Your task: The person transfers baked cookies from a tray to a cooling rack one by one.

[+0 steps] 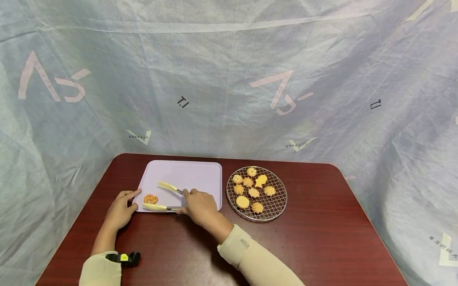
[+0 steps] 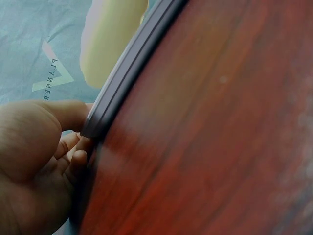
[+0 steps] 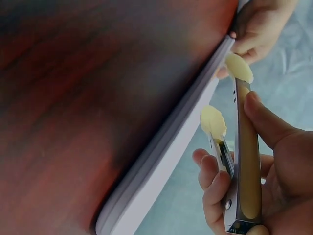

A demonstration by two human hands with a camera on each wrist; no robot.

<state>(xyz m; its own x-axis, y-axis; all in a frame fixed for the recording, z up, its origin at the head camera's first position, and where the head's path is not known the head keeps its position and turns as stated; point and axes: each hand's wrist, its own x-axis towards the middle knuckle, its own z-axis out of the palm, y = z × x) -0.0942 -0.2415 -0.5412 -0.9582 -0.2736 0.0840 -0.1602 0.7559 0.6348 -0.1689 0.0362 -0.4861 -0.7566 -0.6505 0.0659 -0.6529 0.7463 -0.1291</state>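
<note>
My right hand grips a pair of metal tongs with cream-coloured tips, their two arms spread apart. Between those tips in the head view, close to the lower one, a pretzel-shaped cookie lies near the front left corner of a pale lilac tray. No cookie is pinched by the tongs. That same corner is held by my left hand. In the left wrist view its thumb lies against the tray rim, with the other fingers curled around the corner, partly hidden.
Right of the tray stands a round wire rack bearing several cookies, among them a fish-shaped one and a round one. Both rest on a dark red wooden table. A printed grey cloth hangs behind and around it.
</note>
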